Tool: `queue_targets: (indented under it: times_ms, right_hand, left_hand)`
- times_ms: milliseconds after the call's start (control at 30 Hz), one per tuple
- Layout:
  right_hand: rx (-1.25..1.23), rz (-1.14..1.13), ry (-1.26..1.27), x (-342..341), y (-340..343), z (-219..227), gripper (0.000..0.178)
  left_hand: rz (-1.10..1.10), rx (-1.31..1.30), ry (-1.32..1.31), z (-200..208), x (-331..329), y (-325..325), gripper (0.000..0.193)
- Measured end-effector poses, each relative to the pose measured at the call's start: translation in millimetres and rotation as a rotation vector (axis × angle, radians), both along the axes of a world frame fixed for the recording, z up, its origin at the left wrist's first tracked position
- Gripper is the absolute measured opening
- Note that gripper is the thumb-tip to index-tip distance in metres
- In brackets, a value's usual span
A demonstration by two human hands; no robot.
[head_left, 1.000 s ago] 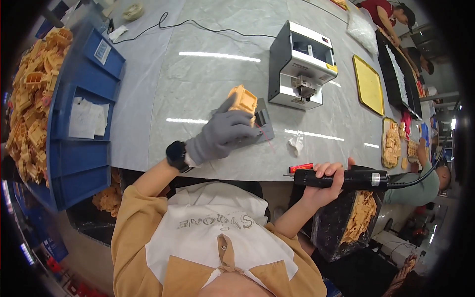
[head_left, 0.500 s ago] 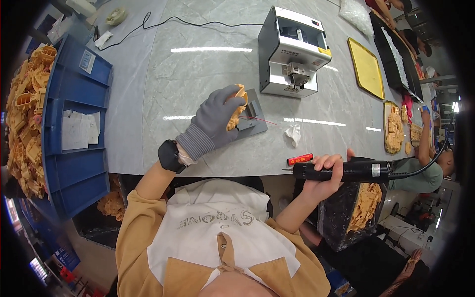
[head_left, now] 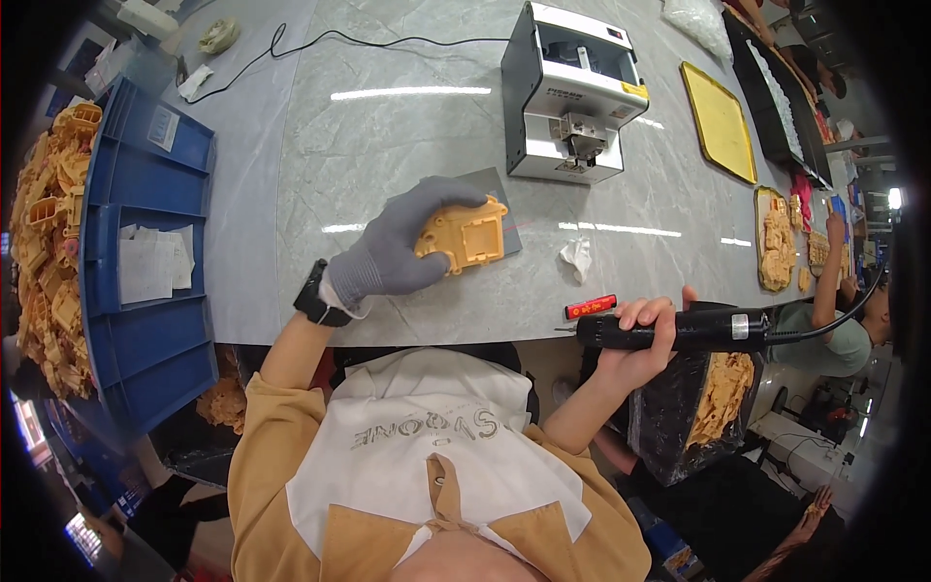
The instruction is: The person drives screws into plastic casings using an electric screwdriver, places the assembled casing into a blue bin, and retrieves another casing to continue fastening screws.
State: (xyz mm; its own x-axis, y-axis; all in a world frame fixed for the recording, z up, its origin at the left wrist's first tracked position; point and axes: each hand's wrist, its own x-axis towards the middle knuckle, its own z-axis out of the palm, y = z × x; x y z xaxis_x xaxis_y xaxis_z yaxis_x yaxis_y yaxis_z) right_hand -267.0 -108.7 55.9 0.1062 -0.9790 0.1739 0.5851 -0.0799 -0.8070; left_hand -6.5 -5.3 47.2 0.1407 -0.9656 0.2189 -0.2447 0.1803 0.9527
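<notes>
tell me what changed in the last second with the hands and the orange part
The gloved left hand turned the orange plastic part from tilted up to lying flat on the grey mat, keeping hold of it. The right hand still grips the black electric screwdriver off the table edge; the grey machine stayed put.

At centre frame a grey knitted glove (head_left: 398, 247) grips an orange-yellow moulded plastic housing (head_left: 467, 236) over pale grey veined marble-patterned tabletop (head_left: 407, 136), deep blue plastic bins (head_left: 145, 291) at left.
</notes>
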Motion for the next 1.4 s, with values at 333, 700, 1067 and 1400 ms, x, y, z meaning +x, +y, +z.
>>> queue_targets:
  times_ms: [333, 700, 1067, 1400]
  right_hand:
    - [0.013, -0.005, 0.022, -0.4, 0.3, -0.7, 0.045]
    - [0.021, 0.007, 0.017, 1.4, 2.3, -0.3, 0.045]
    - [0.014, 0.008, 0.028, 2.7, 2.3, -1.2, 0.043]
    - [-0.014, 0.040, 0.010, 12.6, 2.7, 1.6, 0.045]
  left_hand:
    - [-0.159, 0.205, 0.250, -4.5, 10.1, 1.0, 0.062]
    - [0.179, 0.095, -1.110, -7.3, 12.2, -14.6, 0.059]
    - [0.196, 0.030, -0.881, -18.6, -7.5, -1.8, 0.074]
    - [0.148, 0.096, -1.054, -11.6, 4.6, 0.6, 0.079]
